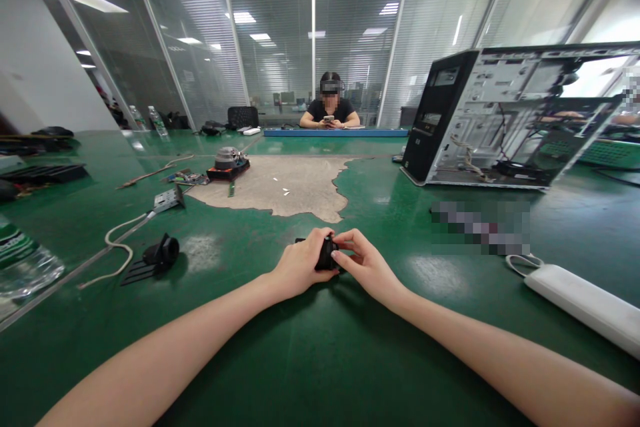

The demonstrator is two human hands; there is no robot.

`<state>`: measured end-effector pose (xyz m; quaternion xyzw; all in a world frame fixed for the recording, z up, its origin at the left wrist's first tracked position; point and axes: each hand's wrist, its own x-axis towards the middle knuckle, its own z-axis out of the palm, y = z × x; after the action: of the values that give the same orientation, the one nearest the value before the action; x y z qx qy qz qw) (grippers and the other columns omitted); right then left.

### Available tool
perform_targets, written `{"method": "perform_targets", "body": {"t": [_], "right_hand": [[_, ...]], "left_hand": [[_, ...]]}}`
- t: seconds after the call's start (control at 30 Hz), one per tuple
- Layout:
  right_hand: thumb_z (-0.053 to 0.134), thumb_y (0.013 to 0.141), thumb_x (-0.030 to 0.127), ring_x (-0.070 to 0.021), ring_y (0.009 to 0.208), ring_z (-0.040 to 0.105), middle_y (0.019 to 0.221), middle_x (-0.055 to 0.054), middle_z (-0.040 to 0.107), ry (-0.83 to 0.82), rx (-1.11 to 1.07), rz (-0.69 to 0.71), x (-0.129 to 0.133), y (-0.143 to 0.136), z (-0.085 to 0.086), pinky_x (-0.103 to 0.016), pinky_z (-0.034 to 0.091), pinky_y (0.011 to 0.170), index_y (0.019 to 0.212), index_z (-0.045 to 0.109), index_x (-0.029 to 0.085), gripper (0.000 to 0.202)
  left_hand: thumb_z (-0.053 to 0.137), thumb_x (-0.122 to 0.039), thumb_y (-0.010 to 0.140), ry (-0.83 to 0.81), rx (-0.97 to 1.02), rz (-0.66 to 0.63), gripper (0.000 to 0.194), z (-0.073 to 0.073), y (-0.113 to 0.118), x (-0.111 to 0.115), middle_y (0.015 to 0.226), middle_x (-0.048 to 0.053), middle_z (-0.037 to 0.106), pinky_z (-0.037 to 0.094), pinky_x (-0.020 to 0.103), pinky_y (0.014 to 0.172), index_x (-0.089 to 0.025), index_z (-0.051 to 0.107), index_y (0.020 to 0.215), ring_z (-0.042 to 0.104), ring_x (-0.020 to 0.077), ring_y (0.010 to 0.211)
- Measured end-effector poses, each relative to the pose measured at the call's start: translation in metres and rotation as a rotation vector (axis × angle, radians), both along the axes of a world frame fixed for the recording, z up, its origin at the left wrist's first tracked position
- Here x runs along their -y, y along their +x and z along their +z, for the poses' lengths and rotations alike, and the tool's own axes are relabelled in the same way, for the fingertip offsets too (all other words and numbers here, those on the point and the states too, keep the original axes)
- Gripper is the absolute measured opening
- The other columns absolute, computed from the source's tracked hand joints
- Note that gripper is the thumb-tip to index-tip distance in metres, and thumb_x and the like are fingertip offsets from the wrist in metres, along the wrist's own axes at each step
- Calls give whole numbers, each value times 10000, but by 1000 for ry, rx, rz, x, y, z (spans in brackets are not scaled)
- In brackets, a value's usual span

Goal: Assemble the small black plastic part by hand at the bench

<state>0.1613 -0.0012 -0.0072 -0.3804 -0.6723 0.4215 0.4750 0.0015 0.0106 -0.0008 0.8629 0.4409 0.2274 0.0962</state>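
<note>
A small black part (327, 255), rounded on its right side, is held low over the green tabletop in front of me. Its exact kind I cannot make out, since my fingers cover much of it. My left hand (303, 259) wraps around it from the left, thumb near me and fingers over the top. From the right, my right hand (364, 259) pinches its edge between thumb and fingertips. To the left on the table lies another black plastic piece (163, 252) with a round end and long flat prongs.
An opened computer case (480, 120) stands at the right. A white power strip (585, 300) lies nearer me. Left are a clear bottle (30, 260), a metal box with a cable (169, 199) and a heatsink fan (230, 161). Across the table sits a person (330, 107) holding a phone.
</note>
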Motion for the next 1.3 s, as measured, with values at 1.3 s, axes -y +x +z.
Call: {"method": "perform_targets", "body": {"t": [1.3], "right_hand": [[528, 748, 269, -151, 810, 560, 898, -22, 547, -62, 67, 11, 3, 0, 4, -286, 494, 658, 918, 476, 210, 187]], "left_hand": [[590, -361, 681, -16, 14, -7, 585, 1, -1, 0, 1117, 48, 489, 447, 344, 728, -247, 275, 1160, 565, 233, 908]]}}
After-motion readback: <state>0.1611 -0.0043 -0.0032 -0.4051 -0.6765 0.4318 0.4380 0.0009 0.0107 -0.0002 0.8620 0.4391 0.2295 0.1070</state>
